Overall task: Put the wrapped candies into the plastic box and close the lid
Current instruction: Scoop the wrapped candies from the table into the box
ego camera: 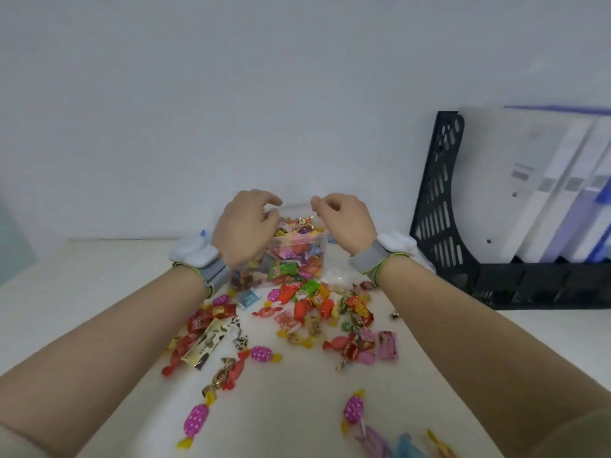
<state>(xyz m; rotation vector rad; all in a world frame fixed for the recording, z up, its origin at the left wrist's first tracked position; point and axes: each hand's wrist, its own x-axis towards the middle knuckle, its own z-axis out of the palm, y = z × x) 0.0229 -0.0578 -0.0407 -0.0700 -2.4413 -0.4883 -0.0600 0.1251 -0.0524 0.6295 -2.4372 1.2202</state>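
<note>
HANDS: left hand [246, 223] curled over clear plastic box [297, 259] left rim, right hand [344, 223] fingertips pinched at right rim; cannot tell whether lid or rim held | BOX: far on table [99, 276], heaped nearly full | RISK: wrapped candies [325, 307] loose in front; closing now strands them, heaped contents may block lid.
</note>
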